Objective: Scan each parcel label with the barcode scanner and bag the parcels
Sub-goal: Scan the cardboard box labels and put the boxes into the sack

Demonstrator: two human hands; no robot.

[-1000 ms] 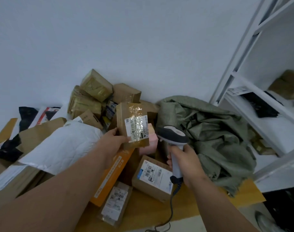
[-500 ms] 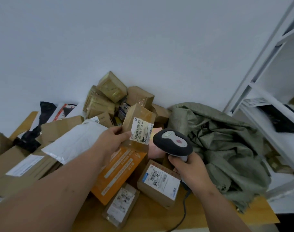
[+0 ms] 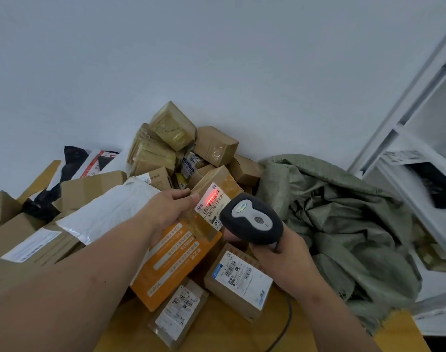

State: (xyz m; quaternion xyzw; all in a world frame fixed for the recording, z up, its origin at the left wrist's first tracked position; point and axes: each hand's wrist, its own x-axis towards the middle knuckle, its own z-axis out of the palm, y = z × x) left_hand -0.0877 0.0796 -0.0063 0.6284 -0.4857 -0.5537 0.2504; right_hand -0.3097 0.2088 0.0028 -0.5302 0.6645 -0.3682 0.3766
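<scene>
Left hand [image 3: 166, 212] grasping taped brown parcel [image 3: 211, 199] above pile at centre. Right hand [image 3: 285, 262] clenched round barcode scanner [image 3: 252, 219] at parcel's 4 o'clock; red beam across label [image 3: 210, 201]. Green woven bag [image 3: 343, 224] crumpled on desk [image 3: 216, 334] at 3 o'clock.

Boxes [image 3: 171, 148] pile on the desk [image 3: 216, 334] at the far wall, a sack [image 3: 343, 219] lies to their right, shelves [image 3: 420, 153] stand farther right, and a scanner [image 3: 252, 219] points at a held parcel [image 3: 211, 196].
</scene>
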